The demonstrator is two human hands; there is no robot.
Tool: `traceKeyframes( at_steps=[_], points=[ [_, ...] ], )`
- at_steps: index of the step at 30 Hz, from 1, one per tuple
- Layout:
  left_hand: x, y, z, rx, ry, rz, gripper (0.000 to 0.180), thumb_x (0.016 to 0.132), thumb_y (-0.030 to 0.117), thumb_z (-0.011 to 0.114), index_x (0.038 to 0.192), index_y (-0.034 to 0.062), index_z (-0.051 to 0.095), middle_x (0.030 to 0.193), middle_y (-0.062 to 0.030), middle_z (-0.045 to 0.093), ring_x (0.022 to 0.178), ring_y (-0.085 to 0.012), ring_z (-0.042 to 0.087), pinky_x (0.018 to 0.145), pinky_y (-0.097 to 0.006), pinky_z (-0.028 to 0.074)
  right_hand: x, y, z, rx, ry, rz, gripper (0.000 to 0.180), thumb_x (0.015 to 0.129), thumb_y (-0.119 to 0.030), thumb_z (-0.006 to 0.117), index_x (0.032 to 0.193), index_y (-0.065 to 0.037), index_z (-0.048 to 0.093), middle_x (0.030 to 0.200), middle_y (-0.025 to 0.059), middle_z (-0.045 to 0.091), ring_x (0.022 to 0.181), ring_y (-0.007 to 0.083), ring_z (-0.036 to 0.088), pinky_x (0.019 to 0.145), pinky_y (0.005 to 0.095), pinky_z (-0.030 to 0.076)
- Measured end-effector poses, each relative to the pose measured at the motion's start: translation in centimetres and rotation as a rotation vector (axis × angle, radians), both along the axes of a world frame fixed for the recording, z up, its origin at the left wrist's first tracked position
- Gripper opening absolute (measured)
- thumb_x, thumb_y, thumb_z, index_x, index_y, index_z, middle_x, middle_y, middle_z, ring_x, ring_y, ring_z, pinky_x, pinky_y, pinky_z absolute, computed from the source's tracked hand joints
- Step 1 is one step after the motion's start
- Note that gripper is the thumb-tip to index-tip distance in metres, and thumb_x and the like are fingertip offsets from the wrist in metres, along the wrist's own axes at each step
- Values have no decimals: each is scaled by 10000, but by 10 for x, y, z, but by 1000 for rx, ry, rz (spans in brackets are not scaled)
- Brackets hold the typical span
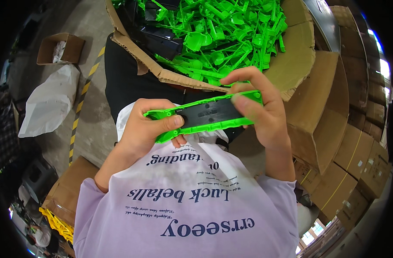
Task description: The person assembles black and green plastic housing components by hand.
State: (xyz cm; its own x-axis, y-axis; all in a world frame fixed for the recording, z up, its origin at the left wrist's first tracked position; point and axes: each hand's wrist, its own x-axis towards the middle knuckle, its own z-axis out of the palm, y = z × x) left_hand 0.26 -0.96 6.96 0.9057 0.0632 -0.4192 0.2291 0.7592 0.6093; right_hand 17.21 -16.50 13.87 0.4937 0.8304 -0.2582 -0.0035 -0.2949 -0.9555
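A long green plastic shell [213, 125] with a flat black panel [211, 114] set inside it lies across both hands, above my lap. My left hand [151, 122] grips its left end, thumb pressed on the black panel near the green rim. My right hand [261, 105] is at the other end, with the thumb over the shell's edge and the index finger bent above it; the fingertips are slightly blurred. Just beyond the hands is a large cardboard box [162, 71] heaped with green plastic parts [222, 38]. Black parts [160, 41] lie at the heap's left side.
Cardboard cartons [355, 159] are stacked at the right, beside an open flap [319, 116]. On the left floor are a white sack [50, 101], a small open box [73, 49] and a yellow-black tape line [80, 101]. Yellow parts [56, 223] sit at lower left.
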Motion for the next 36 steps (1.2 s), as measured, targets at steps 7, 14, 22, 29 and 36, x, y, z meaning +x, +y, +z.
traceKeyframes(
  at_steps=[7, 14, 22, 29, 36],
  points=[
    [5, -3, -18, 413, -113, -2, 364, 738, 43, 767, 1058, -14, 603, 823, -56, 657, 725, -83, 620, 671, -204, 493, 12, -52, -25, 256, -179, -463, 280, 758, 50, 643, 1023, -25, 590, 801, 87, 628, 636, 153, 625, 469, 245, 498],
    [4, -5, -40, 443, -18, -42, 264, 886, 154, 624, 1086, -16, 602, 775, -63, 641, 669, -107, 613, 599, -236, 506, 83, -206, -30, 618, -160, -1579, 293, 888, -186, 554, 1074, 37, 522, 997, 190, 600, 874, 256, 607, 768, 360, 528],
    [20, -10, -50, 454, 1, -233, 226, 972, 145, 478, 1051, -13, 619, 784, -76, 656, 694, -129, 638, 612, -230, 512, 94, -165, -46, 293, -304, -1293, 268, 930, -266, 537, 914, -7, 606, 809, 99, 642, 698, 149, 591, 631, 267, 479],
    [11, -16, -38, 795, -260, -234, 537, 654, -200, 340, 1001, 39, 674, 1215, -140, 604, 937, -187, 642, 709, -267, 540, 192, -9, -98, -741, -926, -77, 325, 820, -358, 628, 820, -34, 651, 799, 144, 659, 771, 294, 644, 672, 388, 492],
    [-4, -20, -38, 752, -194, -148, 376, 754, -114, 431, 1021, 15, 662, 1121, -113, 656, 795, -162, 639, 676, -268, 511, 209, 0, -205, -1041, -1049, 358, 298, 719, -165, 664, 994, -65, 614, 1050, 211, 613, 982, 351, 603, 794, 465, 493]
  ],
)
